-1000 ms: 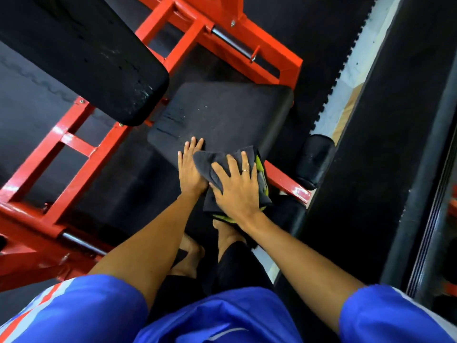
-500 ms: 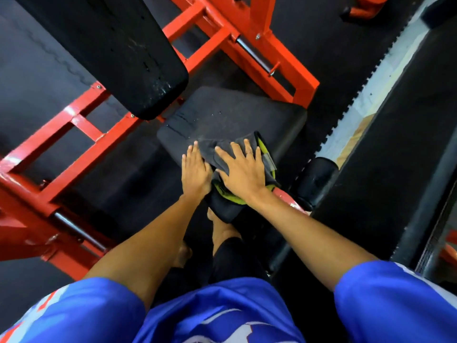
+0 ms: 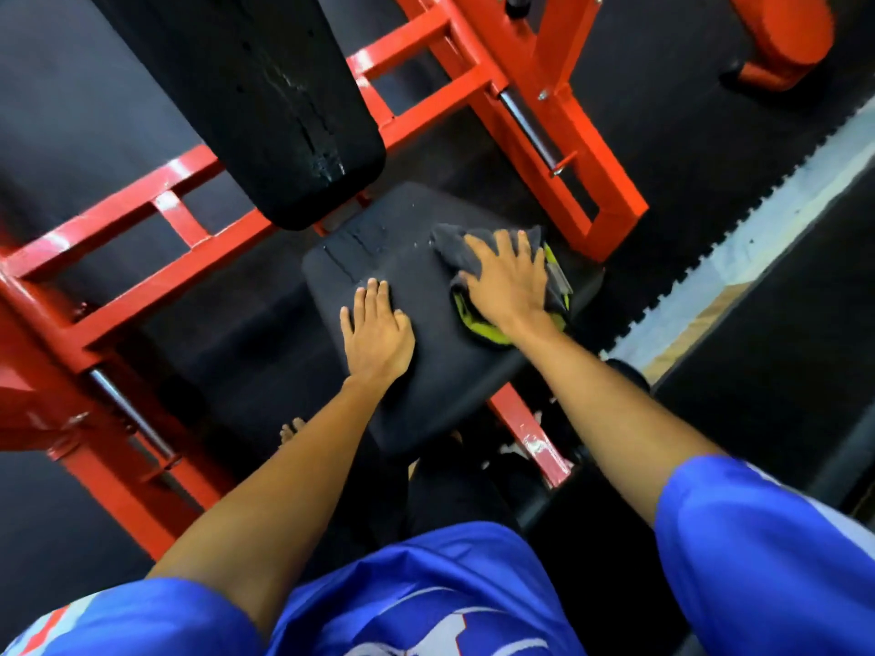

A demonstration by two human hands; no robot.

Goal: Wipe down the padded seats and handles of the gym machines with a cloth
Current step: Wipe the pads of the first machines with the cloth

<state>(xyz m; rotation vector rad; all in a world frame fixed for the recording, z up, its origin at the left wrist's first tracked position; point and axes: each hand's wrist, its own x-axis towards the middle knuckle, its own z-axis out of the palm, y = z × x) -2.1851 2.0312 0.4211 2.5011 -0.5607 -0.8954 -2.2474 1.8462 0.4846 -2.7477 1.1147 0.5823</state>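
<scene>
I see right hand (image 3: 509,281) right of frame centre, grip spread flat, pressing grey-green cloth (image 3: 447,243) onto seat pad (image 3: 445,371). Cloth lies by pad's right edge. Left hand (image 3: 376,333) flat on pad at frame centre, grip straight-fingered, holding nothing, apart from cloth. Bare pad between hands and toward lower edge. Back pad (image 3: 265,101) overhangs pad's upper-left corner. Red frame (image 3: 558,134) close beyond upper-right edge.
</scene>
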